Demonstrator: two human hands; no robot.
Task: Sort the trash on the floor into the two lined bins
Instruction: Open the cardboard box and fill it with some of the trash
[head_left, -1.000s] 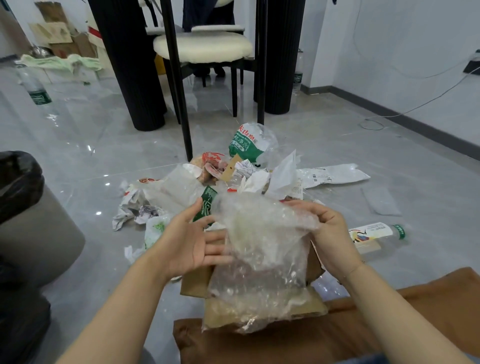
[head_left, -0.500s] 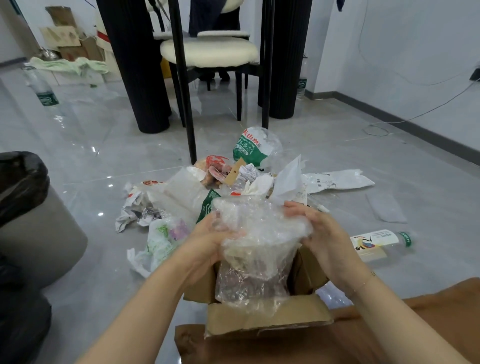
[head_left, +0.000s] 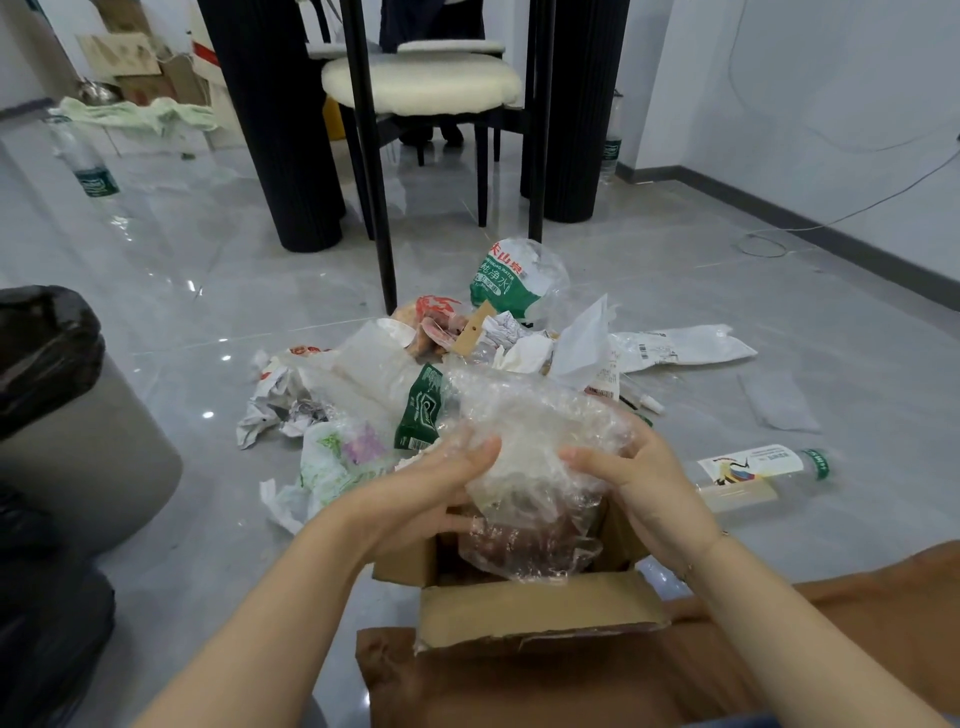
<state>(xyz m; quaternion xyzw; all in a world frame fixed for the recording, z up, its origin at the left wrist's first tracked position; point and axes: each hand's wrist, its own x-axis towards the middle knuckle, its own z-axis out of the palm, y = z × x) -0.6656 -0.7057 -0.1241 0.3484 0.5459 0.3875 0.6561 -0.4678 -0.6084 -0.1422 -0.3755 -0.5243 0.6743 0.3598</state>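
We hold a crumpled wad of clear plastic film (head_left: 530, 447) between both hands: our left hand (head_left: 441, 483) curls its fingers into its left side, our right hand (head_left: 639, 478) wraps the right side, thumb pressed into the film. The wad hangs just above an open cardboard box (head_left: 535, 608) on the floor in front of our knees, its lower tail dipping into the box mouth.

We judge the sorting barely begun. Nearly all the trash lies in a heap (head_left: 415, 364) on the grey tiles just beyond the box, and the one bin we can see clearly, a grey bin with a black liner (head_left: 47, 353), stands well to our left; we cannot see inside it. A second dark bag shows at the lower left edge, but we cannot tell whether it is the other bin.

The film is thin, glossy and wrinkled, likely springy when squeezed. The box is stiff brown card with bent flaps. In the heap we see crumpled white paper, a green foil packet (head_left: 423, 410), a soft printed bag and a green-and-white water label wrap (head_left: 501, 280). A clear bottle (head_left: 753, 470) with a printed label lies on its side to our right, apart from the heap
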